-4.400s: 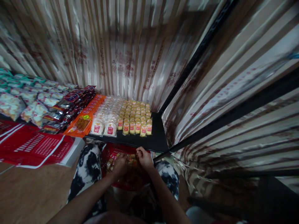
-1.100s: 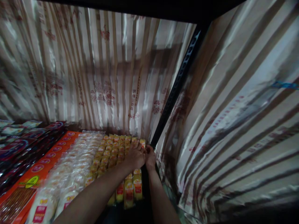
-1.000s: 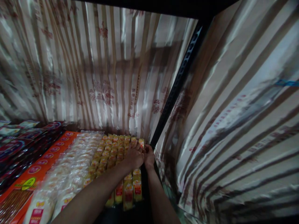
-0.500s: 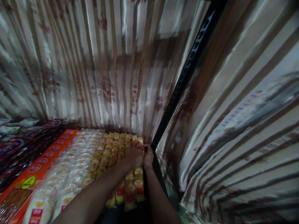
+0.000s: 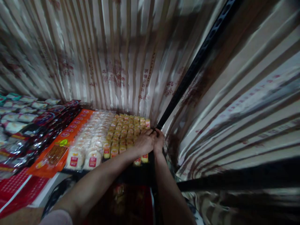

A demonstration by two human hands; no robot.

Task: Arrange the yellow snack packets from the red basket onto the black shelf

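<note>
Rows of small yellow wrapped snack packs stand on a dark shelf. Over their right side reaches my left hand, its fingers curled and close together. My right hand meets it at the right edge of the rows, also with bent fingers, beside the foot of a black perforated post. The fingertips of both hands come together there. Whatever lies between them is dark and too small to make out. One yellow pack with a red label stands just behind the hands.
Left of the yellow packs are clear-wrapped white round snacks, an orange bag of stick snacks and dark shiny packets. A striped foil-like curtain hangs behind and to the right. A dark bar crosses at lower right.
My view has shifted, bringing the shelf's front and more packets at left into sight. Both hands have moved slightly right and towards me relative to the packs, staying together.
</note>
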